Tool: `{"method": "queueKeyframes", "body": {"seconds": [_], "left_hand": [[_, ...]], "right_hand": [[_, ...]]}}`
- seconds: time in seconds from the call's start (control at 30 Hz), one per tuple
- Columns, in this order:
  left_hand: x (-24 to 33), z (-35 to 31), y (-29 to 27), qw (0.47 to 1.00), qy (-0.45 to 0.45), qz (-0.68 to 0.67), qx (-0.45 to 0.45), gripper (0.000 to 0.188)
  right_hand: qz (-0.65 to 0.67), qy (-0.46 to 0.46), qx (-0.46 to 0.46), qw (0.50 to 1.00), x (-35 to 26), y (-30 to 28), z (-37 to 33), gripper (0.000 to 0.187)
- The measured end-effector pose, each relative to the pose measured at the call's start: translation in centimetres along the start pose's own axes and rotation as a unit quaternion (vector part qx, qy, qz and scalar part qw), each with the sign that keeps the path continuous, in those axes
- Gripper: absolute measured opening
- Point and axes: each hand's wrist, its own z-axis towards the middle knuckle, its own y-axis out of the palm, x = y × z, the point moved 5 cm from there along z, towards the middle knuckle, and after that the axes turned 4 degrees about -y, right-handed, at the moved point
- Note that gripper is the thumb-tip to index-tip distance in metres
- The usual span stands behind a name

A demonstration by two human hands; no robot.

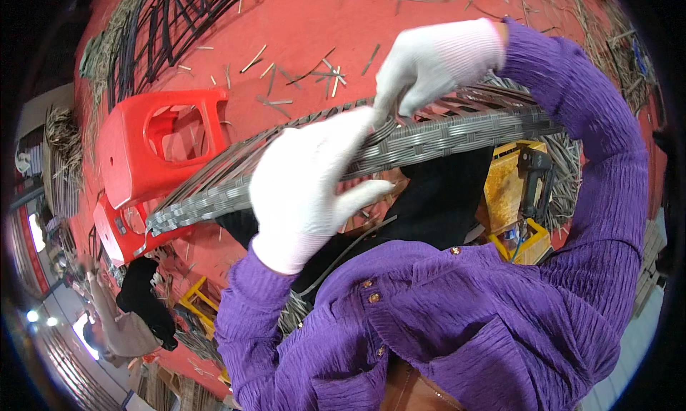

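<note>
A long woven panel of flat grey plastic strips [450, 139] stretches across in front of me, with loose strip ends along its far side. My right hand [439, 61], in a white knitted glove, is closed at the panel's upper edge, fingers pointing down, pinching a dark grey strip [386, 129]. My left hand [300, 175], gloved in white too, lies over the band left of it. Its fingers reach toward the right fingertips and its thumb sticks out, away from the weave. The left fingertips' undersides are hidden.
Red plastic stools [128, 154] stand at the left. A yellow stool or frame [504, 189] with a black-handled tool [536, 175] is close by on the right. Cut strips [332, 75] litter the red floor, and dark bundles [161, 32] lie beyond. Another person [121, 325] is at lower left.
</note>
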Motion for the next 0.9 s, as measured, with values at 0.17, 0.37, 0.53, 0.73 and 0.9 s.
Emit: {"method": "queueKeyframes", "body": {"seconds": [0.17, 0.37, 0.53, 0.73, 0.9], "left_hand": [[1.2, 1.8, 1.7, 0.997, -0.017, 0.051, -0.048, 0.057], [0.3, 1.9, 1.5, 0.997, -0.062, 0.008, -0.049, 0.050], [1.3, 2.3, 0.8, 0.999, 0.002, -0.048, -0.004, 0.050], [4.7, 4.7, 3.8, 0.997, 0.074, 0.018, -0.025, 0.060], [5.0, 5.5, 4.4, 0.998, 0.013, 0.046, -0.030, 0.062]], "right_hand": [[-0.136, -0.018, -0.108, 0.985, 3.2, 1.3, 1.4, 0.022], [0.017, 0.025, 0.041, 0.999, 0.4, -1.2, -3.4, 0.010], [-0.053, -0.144, 0.038, 0.987, -2.2, -0.7, -7.3, 0.021], [0.022, 0.043, -0.034, 0.998, 4.6, -0.6, -5.4, 0.027], [-0.159, -0.056, -0.023, 0.985, 4.9, -0.5, -4.7, 0.022]]}}
